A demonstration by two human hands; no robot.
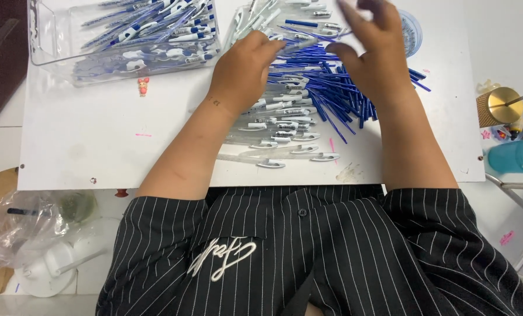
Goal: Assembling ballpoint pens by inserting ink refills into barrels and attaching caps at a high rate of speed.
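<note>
Nearest the person, the white worktop (97, 152) shows a bare strip along its front edge, open on the left side. Clear pen barrels (279, 137) lie in rows just past it, touching the heap of blue refills (337, 96). The left hand (244, 70) rests curled on the pile, its fingers closed on 1 barrel. The right hand (373, 52) hovers with fingers spread, holding nothing. Farther left, a clear tray (45, 52) of finished pens sits at the worktop's far edge.
</note>
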